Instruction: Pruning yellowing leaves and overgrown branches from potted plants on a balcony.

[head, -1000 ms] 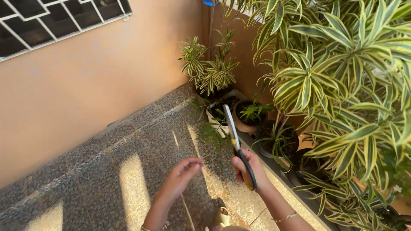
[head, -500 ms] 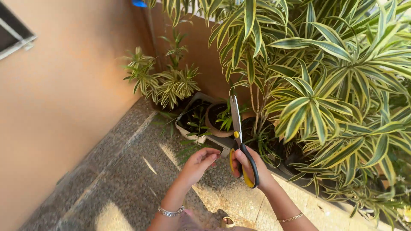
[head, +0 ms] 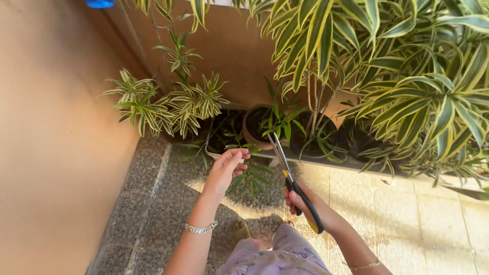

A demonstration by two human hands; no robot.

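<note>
Speckled stone floor (head: 168,214) and a peach wall (head: 56,127) frame the corner. Your right hand (head: 305,201) has its grip closed around the black-and-yellow handles of the scissors (head: 293,181), whose blades sit slightly parted and point up toward the terracotta pot (head: 252,130). Your left hand (head: 226,168) hangs just left of the scissors, fingers loosely curled over a drooping green leaf (head: 252,178), holding nothing firmly. Beyond the scissors stand small striped plants (head: 168,104); to their right spreads a large variegated plant (head: 407,86). Below them shows your lilac clothing (head: 277,257).
</note>
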